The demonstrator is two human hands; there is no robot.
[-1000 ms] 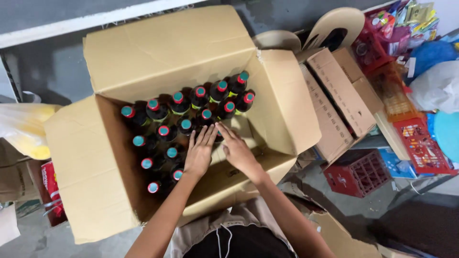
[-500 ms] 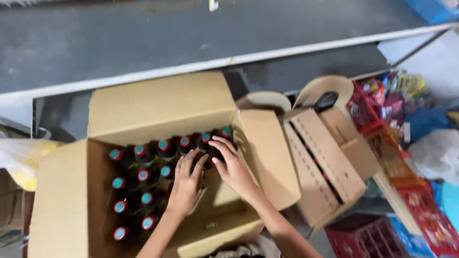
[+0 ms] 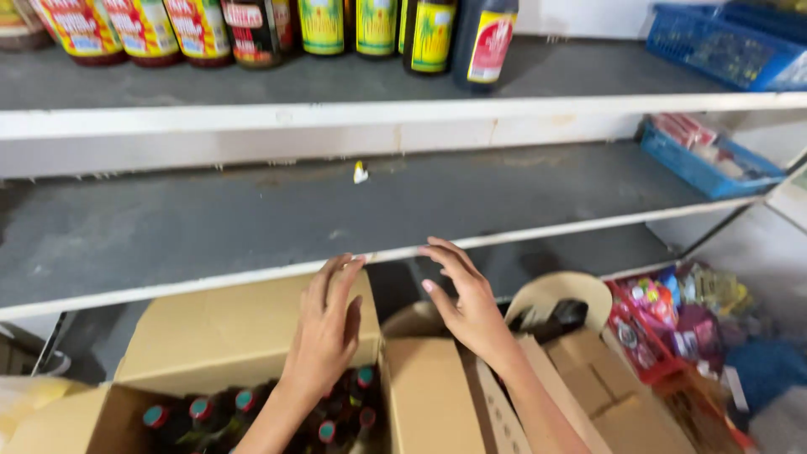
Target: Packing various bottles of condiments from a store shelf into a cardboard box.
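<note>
An open cardboard box [image 3: 218, 336] at the bottom holds several dark bottles [image 3: 252, 403] with green and red caps. My left hand [image 3: 328, 328] is raised above the box's far flap, fingers spread, holding nothing. My right hand [image 3: 466, 303] hovers beside it over the box's right flap, palm turned toward the left hand, also with nothing in it. Both hands are in front of the edge of a bare grey shelf [image 3: 252, 210].
The top shelf [image 3: 252, 88] carries a row of labelled sauce bottles [image 3: 319, 25]. Blue baskets [image 3: 706, 160] sit on the shelves at right. A second cardboard box [image 3: 588, 378], a tan plastic chair [image 3: 555, 294] and a red crate of packets [image 3: 656, 328] stand at lower right.
The view tilted up from the box to the shelves. Both hands lifted out of the bottles and now hover open above the box's far edge.
</note>
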